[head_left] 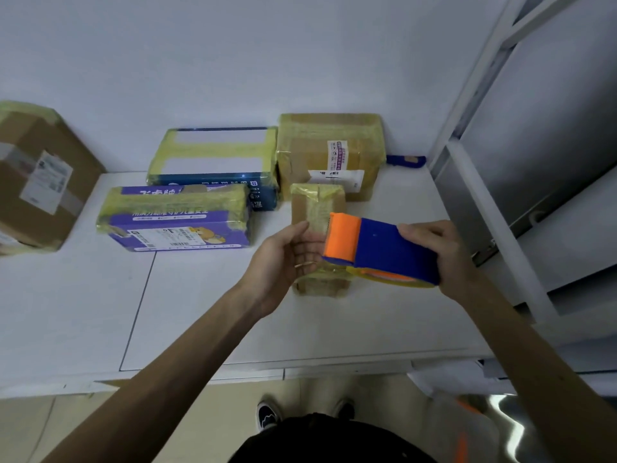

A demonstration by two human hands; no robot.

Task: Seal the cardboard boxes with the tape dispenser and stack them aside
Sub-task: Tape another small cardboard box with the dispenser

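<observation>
On our white table (200, 312) we count the following. Item one: a small cardboard box (317, 202), wrapped in yellowish tape, lying near the table's middle right, its long side running away from us. Our left hand (287, 259) is cupped against its left side, fingers (300, 232) loosely curled and touching the taped top. Item two: the tape dispenser (380, 248), blue body with orange front, held above the box's near half; our right hand (434, 252) is wrapped around its rear end, and the yellowish tape roll shows below it. Item three: a purple printed box (177, 218), taped, left of the small box. Item four: a blue and white box (213, 162), taped, just behind the purple one. Item five: a larger brown box (330, 155), taped, labelled, just behind the small box and beside the blue one. Item six: a big brown carton (36, 178) at the far left edge. Item seven: a blue handled tool (405, 161) against the wall, right of the larger brown box; its kind we cannot tell.
</observation>
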